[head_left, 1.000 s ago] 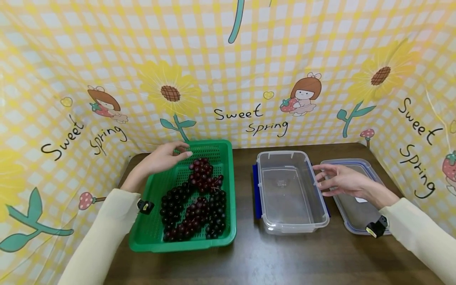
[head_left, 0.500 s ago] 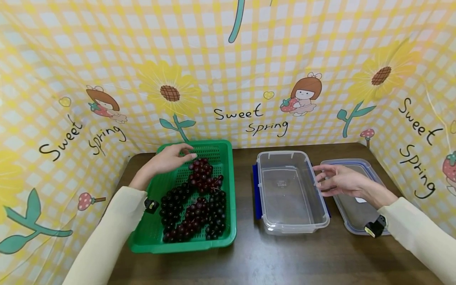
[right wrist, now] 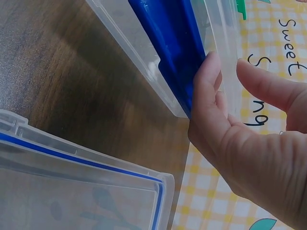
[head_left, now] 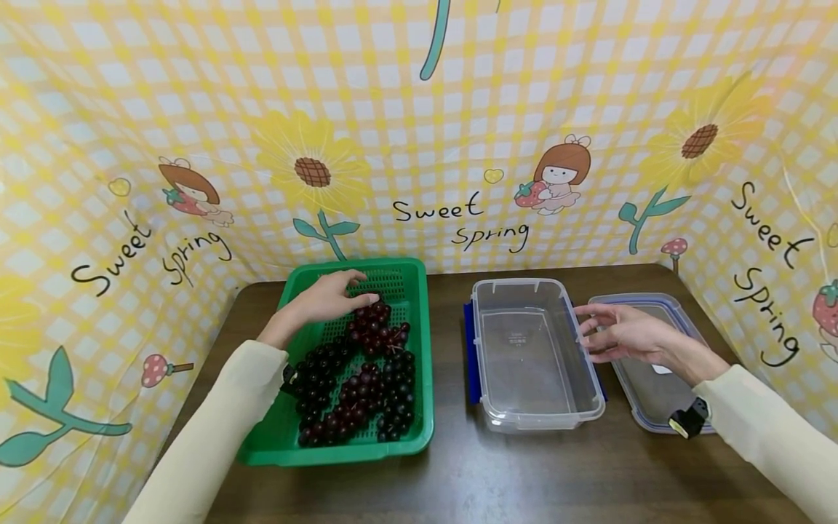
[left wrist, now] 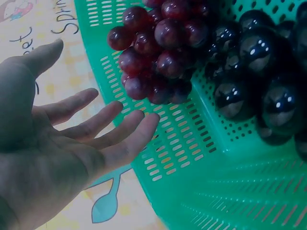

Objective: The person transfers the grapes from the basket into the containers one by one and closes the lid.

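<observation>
Over the basket [head_left: 425, 364], the empty left hand [head_left: 330, 295], fingers spread, is apparently pre-grasp; gripping grapes [head_left: 373, 333] requires closure. Relaxed right hand [head_left: 631, 335] touches box [head_left: 542, 420].

Parts covered, parts cropped
Head view: the left hand [head_left: 329, 298] covers part of the green basket [head_left: 428, 349], the right hand [head_left: 631, 335] part of the clear lid [head_left: 655, 399]; the marking [head_left: 517, 340] in the clear container [head_left: 524, 386] is too small to read. The left wrist view crops the black grapes [left wrist: 283, 103] at right; the right wrist view crops the blue clasp [right wrist: 177, 43] on top.
</observation>
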Available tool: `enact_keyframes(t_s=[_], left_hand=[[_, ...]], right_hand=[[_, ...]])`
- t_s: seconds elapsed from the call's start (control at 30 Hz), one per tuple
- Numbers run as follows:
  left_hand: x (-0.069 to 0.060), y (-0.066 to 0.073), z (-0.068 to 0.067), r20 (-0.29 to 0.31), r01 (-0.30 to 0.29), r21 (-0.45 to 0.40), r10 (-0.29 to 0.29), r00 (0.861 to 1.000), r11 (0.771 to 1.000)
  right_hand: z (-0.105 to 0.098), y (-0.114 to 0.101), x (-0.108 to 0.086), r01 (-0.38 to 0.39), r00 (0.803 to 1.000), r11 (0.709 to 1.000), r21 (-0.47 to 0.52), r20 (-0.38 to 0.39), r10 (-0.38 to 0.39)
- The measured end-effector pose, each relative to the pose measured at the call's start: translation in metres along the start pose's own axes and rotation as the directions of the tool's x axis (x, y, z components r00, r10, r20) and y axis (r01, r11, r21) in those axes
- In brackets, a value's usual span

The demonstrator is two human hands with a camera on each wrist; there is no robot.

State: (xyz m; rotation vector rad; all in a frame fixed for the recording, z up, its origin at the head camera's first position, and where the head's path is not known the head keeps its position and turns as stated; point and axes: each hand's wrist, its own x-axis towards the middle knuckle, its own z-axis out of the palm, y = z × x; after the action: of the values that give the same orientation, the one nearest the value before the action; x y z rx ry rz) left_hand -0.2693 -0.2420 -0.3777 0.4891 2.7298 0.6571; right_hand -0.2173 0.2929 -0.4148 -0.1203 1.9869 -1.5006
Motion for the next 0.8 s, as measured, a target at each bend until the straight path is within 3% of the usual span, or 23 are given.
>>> enact_keyframes(t_s=[0.17, 0.4, 0.57, 0.8], left_hand=[[0.005, 0.0, 0.006, 0.009, -0.021, 0.044, 0.021, 1.0, 0.999], [0.012, -0.002, 0.018, 0.063, 0.015, 0.081, -0.02, 0.998, 0.997], [0.016, -0.005, 0.026, 0.112, -0.004, 0.103, -0.007, 0.994, 0.995], [0.022, -0.009, 0.034, 0.133, -0.001, 0.107, -0.014, 0.991, 0.994]], right_hand=[[0.001, -0.001, -0.001, -0.003, 1.0, 1.0, -0.004, -0.01, 0.003], [0.002, 0.0, -0.002, -0.008, 1.0, 1.0, -0.002, -0.003, 0.008], [0.001, 0.0, -0.001, -0.011, 1.0, 1.0, -0.008, -0.003, 0.011], [0.002, -0.001, -0.001, -0.017, 1.0, 1.0, 0.005, -0.009, 0.017]])
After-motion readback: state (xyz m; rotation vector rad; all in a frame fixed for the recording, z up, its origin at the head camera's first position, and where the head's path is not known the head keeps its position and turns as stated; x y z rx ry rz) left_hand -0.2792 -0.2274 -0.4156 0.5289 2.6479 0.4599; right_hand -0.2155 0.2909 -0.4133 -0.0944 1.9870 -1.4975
